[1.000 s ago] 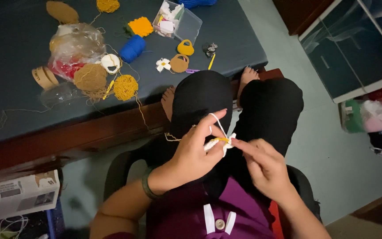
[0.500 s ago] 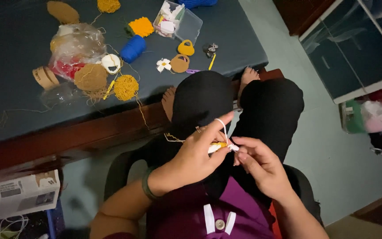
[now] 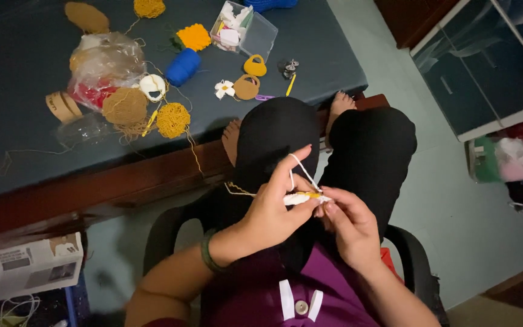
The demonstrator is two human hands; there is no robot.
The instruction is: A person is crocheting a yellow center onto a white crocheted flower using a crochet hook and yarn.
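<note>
My left hand (image 3: 273,209) pinches a small white crochet piece (image 3: 296,198) over my lap, with white yarn (image 3: 298,165) looped over its raised index finger. My right hand (image 3: 349,224) holds a yellow-handled crochet hook (image 3: 313,195) whose tip is at the white piece. The two hands touch at the work. A yellow strand (image 3: 237,191) runs from the left hand toward the table. My knees in black trousers (image 3: 364,139) are drawn up, with bare feet resting on the table's edge.
The dark table (image 3: 25,145) ahead carries yellow and brown crochet pieces (image 3: 172,119), a blue yarn roll (image 3: 182,66), a plastic bag (image 3: 104,60) and a clear box (image 3: 246,30). A newspaper (image 3: 34,266) lies lower left. A glass cabinet (image 3: 485,60) stands at right.
The hands have drawn closer together and the hook has moved left into the white piece. The yarn loop over the left index finger has shifted slightly.
</note>
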